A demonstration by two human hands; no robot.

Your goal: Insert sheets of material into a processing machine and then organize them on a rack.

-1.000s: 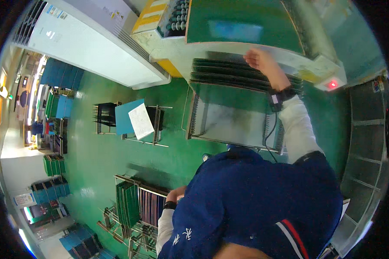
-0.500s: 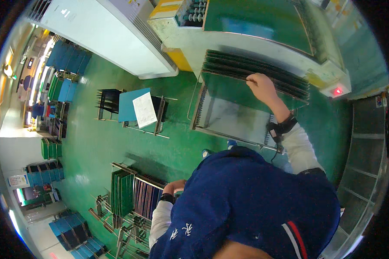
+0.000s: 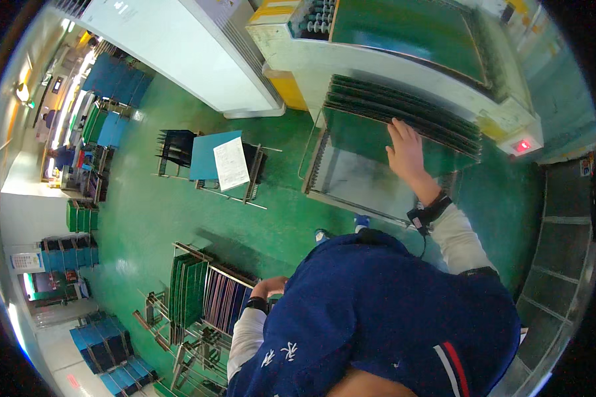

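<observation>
My right hand (image 3: 407, 155) is open, fingers apart, over the upper edge of the front green panel (image 3: 357, 135). Behind that panel several more dark green panels (image 3: 404, 106) stand upright in a metal rack (image 3: 354, 206) with comb-like sides. A black band with a cord circles my right wrist. My left hand (image 3: 270, 286) is low beside my body, near a second rack holding green panels (image 3: 189, 291) and dark panels (image 3: 224, 298). My clothing hides its fingertips, so I cannot tell what it touches.
Beyond the rack is a pale machine (image 3: 391, 76) with rollers and a large green panel (image 3: 407, 33) on top. A white cabinet (image 3: 185, 53) stands at upper left. Left of centre, a small rack bears a blue board (image 3: 205, 155) and paper (image 3: 232, 164). Metal shelving (image 3: 556, 264) lines the right.
My right hand's fingers, closed at the front panel's top edge before, have spread apart and the hand has drawn back slightly. The view has shifted a little; my left hand looks much the same.
</observation>
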